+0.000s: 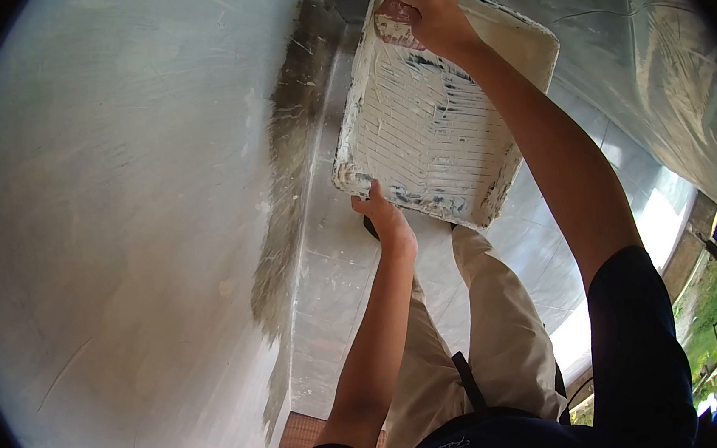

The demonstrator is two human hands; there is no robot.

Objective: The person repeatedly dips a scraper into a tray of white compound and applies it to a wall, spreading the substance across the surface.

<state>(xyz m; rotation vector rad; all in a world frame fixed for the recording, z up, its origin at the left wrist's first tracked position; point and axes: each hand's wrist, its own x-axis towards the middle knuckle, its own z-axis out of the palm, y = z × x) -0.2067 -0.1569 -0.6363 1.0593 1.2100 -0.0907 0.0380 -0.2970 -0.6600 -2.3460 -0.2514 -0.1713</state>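
Note:
A paint tray (453, 130) with a ribbed slope, coated in off-white paint, is held up in front of me. My left hand (388, 220) grips its near left corner, thumb over the rim and fingers underneath. Over the far end of the tray, my right hand (436, 23) is closed on a wide reddish-brown paintbrush (397, 26) smeared with white paint. The brush is at the far left corner inside the tray, and its handle is mostly hidden by the hand.
On my left rises a wall (135, 209) with whitish paint and a dark bare strip (291, 136) along its lower edge. Grey floor (328, 312) lies under my legs. Clear plastic sheeting (667, 43) hangs at the right, with grass (712, 312) visible outside.

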